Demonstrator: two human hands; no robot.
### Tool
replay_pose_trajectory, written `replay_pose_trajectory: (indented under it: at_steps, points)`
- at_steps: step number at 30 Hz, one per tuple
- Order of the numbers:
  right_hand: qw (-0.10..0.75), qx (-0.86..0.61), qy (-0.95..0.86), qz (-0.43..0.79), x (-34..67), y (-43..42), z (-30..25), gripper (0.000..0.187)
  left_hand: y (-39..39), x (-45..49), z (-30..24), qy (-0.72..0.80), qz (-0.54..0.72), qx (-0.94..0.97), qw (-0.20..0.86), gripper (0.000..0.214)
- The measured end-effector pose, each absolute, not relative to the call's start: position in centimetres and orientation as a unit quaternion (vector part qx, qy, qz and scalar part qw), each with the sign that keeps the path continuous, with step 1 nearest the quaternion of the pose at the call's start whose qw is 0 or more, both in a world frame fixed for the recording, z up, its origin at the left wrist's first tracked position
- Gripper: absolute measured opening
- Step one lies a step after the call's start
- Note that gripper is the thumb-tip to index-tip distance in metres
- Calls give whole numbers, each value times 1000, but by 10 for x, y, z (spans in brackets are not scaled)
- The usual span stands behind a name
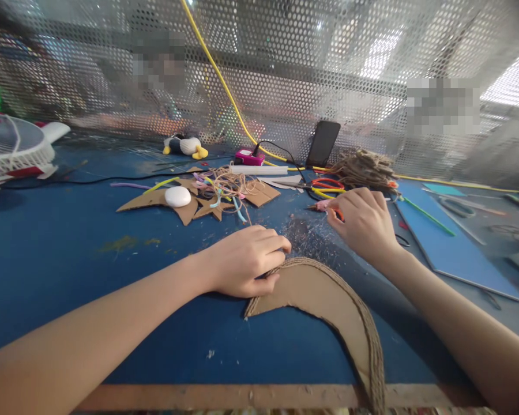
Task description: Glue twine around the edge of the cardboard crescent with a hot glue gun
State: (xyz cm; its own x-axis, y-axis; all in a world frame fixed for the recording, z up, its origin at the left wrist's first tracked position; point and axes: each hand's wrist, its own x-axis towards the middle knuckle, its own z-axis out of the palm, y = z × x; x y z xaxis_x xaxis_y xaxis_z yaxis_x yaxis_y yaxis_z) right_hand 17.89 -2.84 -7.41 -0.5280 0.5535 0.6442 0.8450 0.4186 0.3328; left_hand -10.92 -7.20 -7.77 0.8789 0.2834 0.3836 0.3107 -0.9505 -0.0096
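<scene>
A crescent of brown cardboard (pixel 311 291) lies flat near the front, its outer edge wrapped with rows of twine (pixel 365 317). Its right tip reaches past the table's front edge. My left hand (pixel 253 259) is closed on the left end, thumb on the cardboard face and fingers over the twine edge. Farther right, my right hand (pixel 363 222) curls over a small pink glue gun (pixel 322 206), whose dark tip points left. Most of the gun is hidden under my fingers. Just behind it lie scissors (pixel 326 185) with red and yellow handles.
Behind my left hand sit cardboard pieces (pixel 149 200), a white oval (pixel 177 196) and tangled yarn (pixel 229 184). A phone (pixel 323 144) leans on the perforated metal screen (pixel 259 69). A twine bundle (pixel 363 167) and blue board (pixel 450 236) are right; a white fan (pixel 15 150) is left.
</scene>
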Motion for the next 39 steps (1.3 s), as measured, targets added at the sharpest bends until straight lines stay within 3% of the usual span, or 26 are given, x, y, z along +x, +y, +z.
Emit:
replay_pose_trajectory:
  at_steps: [12,25,32,39]
  points:
    - [165,-355,-905,-166,175,-34,-80,16,-72,-109,-78,-152,-195,-969,28,10]
    - [72,-342,-885,-308,163,-35,-81,20,-72,-108,-78,-148,-196,-969,30,9]
    - [149,-391,-847,-328,167,-30,-81,22,-72,-108,-77,-141,-199,-969,34,9]
    - [124,-349,-887,-275,171,-28,-85,19,-72,-108,-76,-149,-187,-970,32,12]
